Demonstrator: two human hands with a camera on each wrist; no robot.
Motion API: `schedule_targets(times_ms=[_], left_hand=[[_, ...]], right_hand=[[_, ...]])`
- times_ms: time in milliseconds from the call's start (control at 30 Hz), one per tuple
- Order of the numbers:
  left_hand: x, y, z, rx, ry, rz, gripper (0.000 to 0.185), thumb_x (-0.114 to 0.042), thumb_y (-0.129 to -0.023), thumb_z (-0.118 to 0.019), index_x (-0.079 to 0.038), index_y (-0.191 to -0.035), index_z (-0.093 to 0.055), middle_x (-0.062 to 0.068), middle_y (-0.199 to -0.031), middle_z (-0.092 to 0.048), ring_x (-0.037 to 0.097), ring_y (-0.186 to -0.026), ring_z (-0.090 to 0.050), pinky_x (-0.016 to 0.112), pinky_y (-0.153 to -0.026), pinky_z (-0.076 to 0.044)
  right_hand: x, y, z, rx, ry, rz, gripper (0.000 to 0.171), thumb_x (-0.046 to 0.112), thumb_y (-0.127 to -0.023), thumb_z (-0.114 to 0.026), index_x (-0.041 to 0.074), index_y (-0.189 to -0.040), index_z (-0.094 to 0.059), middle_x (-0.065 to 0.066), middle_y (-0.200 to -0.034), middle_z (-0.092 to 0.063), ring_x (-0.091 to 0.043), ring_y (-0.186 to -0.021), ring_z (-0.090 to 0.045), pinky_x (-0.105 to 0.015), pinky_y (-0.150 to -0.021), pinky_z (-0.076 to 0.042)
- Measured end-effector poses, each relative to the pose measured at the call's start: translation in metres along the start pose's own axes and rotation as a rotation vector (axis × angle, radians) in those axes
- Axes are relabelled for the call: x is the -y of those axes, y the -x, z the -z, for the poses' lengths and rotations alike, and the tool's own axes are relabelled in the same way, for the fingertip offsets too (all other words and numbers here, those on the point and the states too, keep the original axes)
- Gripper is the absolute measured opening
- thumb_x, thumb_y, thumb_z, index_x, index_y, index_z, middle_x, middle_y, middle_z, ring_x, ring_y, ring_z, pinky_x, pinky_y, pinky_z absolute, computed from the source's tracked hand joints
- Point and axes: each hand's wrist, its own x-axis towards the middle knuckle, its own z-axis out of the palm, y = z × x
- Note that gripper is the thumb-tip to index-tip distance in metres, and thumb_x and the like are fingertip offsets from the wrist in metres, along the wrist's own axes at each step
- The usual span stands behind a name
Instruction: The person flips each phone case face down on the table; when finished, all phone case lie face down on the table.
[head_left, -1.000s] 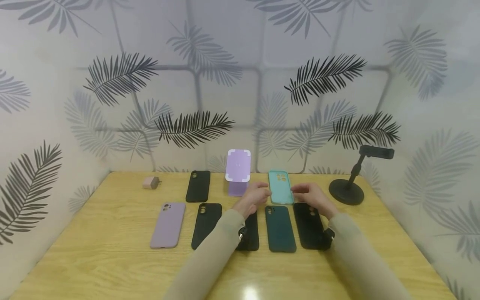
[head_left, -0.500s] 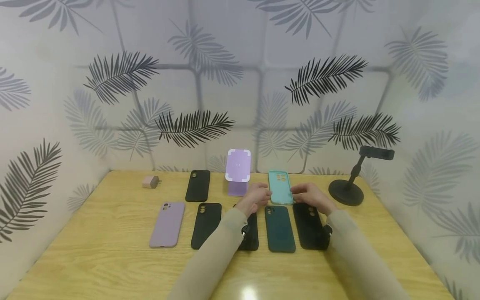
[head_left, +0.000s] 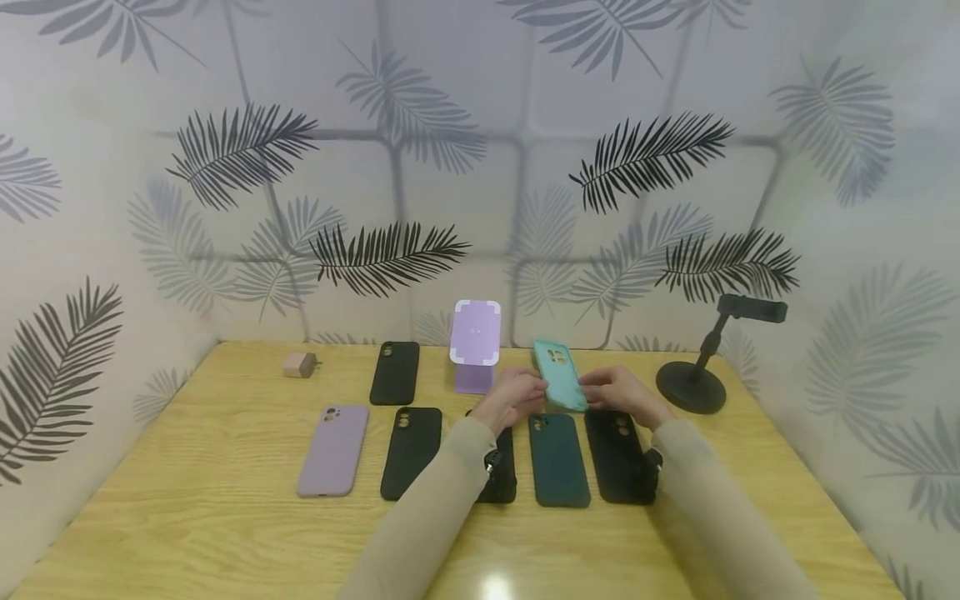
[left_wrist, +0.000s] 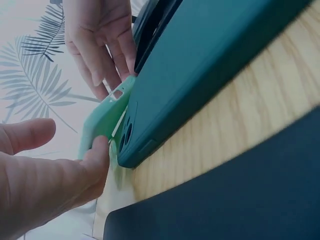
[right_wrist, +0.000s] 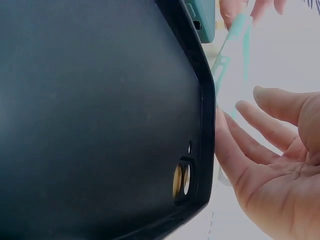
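Observation:
A turquoise phone case (head_left: 562,383) lies tilted at the back of the table, camera cutout toward the wall. My left hand (head_left: 513,396) touches its left edge; in the left wrist view the fingertips meet the case (left_wrist: 105,117), with the thumb (left_wrist: 35,135) apart from it. On the other side, my right hand (head_left: 618,390) has its fingertips at the lower right edge, and its thumb (right_wrist: 280,102) also stands away. A dark teal case (head_left: 560,460) lies just in front, between the forearms. Beneath the right wrist is a black case (head_left: 618,454).
Another black case (head_left: 502,467) is partly under the left forearm. Further left lie two more black cases (head_left: 411,454) and a lilac case (head_left: 333,450). A purple stand (head_left: 476,333), a pink charger plug (head_left: 300,365) and a black phone holder (head_left: 692,385) stand toward the back.
The turquoise case, flat earlier, has tipped and turned slightly between my hands. My left fingers have moved a little right onto its edge; the right hand has barely moved.

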Motion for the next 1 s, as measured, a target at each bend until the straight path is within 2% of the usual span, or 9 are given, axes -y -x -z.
schedule_targets(times_ms=[67, 167, 400, 633, 800, 1000], left_hand=[[0.0, -0.001, -0.001, 0.013, 0.035, -0.009, 0.053, 0.007, -0.094, -0.052, 0.014, -0.143, -0.034, 0.031, -0.136, -0.051, 0.035, -0.127, -0.054, 0.04, -0.108, -0.047], [0.0, -0.001, -0.002, 0.018, 0.05, -0.014, 0.054, 0.008, -0.094, -0.051, 0.014, -0.144, -0.032, 0.032, -0.137, -0.049, 0.037, -0.129, -0.051, 0.04, -0.109, -0.046], [0.001, -0.003, 0.001, 0.013, 0.047, -0.035, 0.051, 0.008, -0.094, -0.05, 0.007, -0.144, -0.038, 0.028, -0.135, -0.052, 0.034, -0.127, -0.054, 0.043, -0.108, -0.046], [-0.002, -0.003, 0.0, 0.054, 0.108, -0.04, 0.051, 0.008, -0.094, -0.053, 0.004, -0.143, -0.041, 0.028, -0.133, -0.056, 0.036, -0.125, -0.056, 0.044, -0.106, -0.048], [-0.004, -0.002, -0.003, 0.048, 0.085, -0.044, 0.052, 0.004, -0.093, -0.06, 0.002, -0.142, -0.042, 0.027, -0.127, -0.06, 0.035, -0.12, -0.06, 0.043, -0.103, -0.05], [-0.004, 0.0, -0.007, 0.042, 0.017, -0.04, 0.053, -0.005, -0.094, -0.064, 0.0, -0.143, -0.043, 0.022, -0.126, -0.062, 0.033, -0.118, -0.061, 0.043, -0.104, -0.05]], right_hand=[[0.001, -0.001, -0.001, 0.003, -0.027, -0.013, 0.041, 0.01, -0.1, -0.054, -0.016, -0.131, -0.051, -0.032, -0.121, -0.063, -0.027, -0.096, -0.07, -0.035, -0.083, -0.06], [0.002, -0.003, -0.002, 0.025, -0.058, -0.014, 0.043, 0.012, -0.1, -0.054, -0.017, -0.133, -0.048, -0.032, -0.117, -0.065, -0.027, -0.094, -0.071, -0.037, -0.084, -0.06], [0.009, -0.008, -0.005, 0.049, -0.034, -0.016, 0.046, 0.02, -0.104, -0.048, -0.013, -0.136, -0.048, -0.031, -0.12, -0.064, -0.036, -0.103, -0.069, -0.042, -0.086, -0.059], [0.017, -0.013, -0.008, 0.049, -0.02, -0.05, 0.062, 0.045, -0.103, -0.045, -0.007, -0.136, -0.05, -0.028, -0.121, -0.065, -0.033, -0.104, -0.069, -0.042, -0.084, -0.06], [0.022, -0.014, -0.011, 0.053, -0.06, -0.074, 0.074, 0.059, -0.1, -0.041, -0.005, -0.137, -0.05, -0.029, -0.122, -0.064, -0.034, -0.107, -0.068, -0.044, -0.086, -0.059], [0.024, -0.017, -0.015, 0.063, -0.068, -0.081, 0.071, 0.053, -0.102, -0.042, -0.004, -0.143, -0.044, -0.028, -0.122, -0.065, -0.032, -0.106, -0.069, -0.044, -0.084, -0.06]])
